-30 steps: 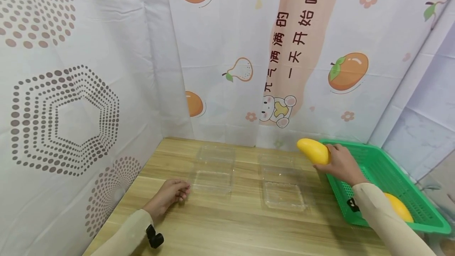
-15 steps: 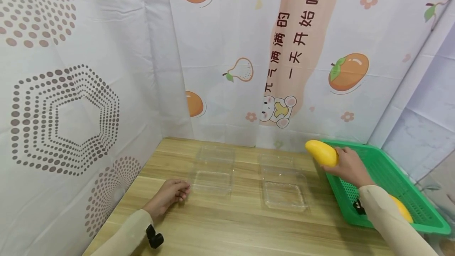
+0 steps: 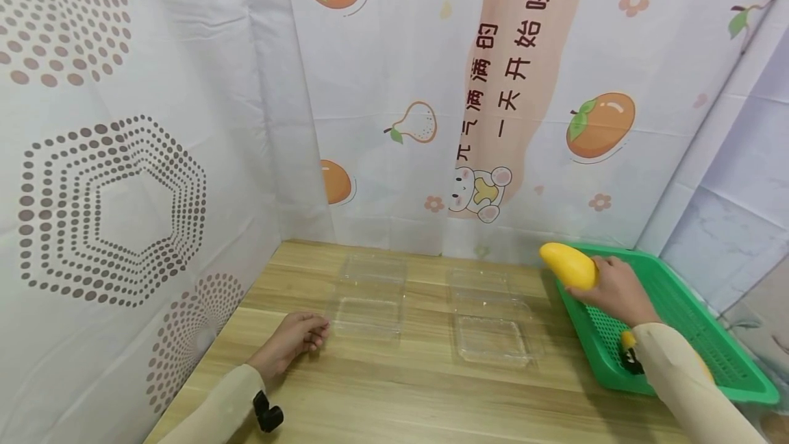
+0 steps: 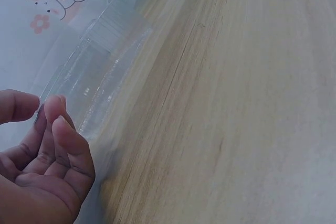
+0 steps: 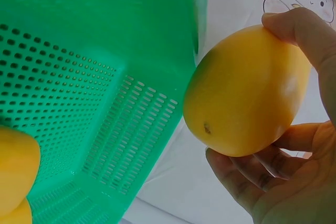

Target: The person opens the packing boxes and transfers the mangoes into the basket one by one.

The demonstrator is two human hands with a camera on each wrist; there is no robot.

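My right hand (image 3: 619,293) grips a yellow mango (image 3: 570,267) above the far left edge of the green basket (image 3: 684,293). In the right wrist view, the thumb lies on one side of that mango (image 5: 247,93) and the fingers on the other. More mangoes (image 5: 16,171) lie inside the basket, partly hidden by the sleeve in the head view. My left hand (image 3: 294,338) lies on the table, fingers loosely curled, by the left clear plastic box (image 3: 368,314). In the left wrist view, its fingertips (image 4: 55,106) are close to the box edge; contact cannot be told.
A second clear plastic box (image 3: 493,338), lid raised behind it, stands between the left box and the basket. The wooden table (image 3: 394,396) runs back to a printed curtain (image 3: 382,190), with another curtain (image 3: 123,177) along the left.
My right hand has moved right with the mango, toward the basket. The left hand has stayed beside the left box. The head view has shifted slightly.
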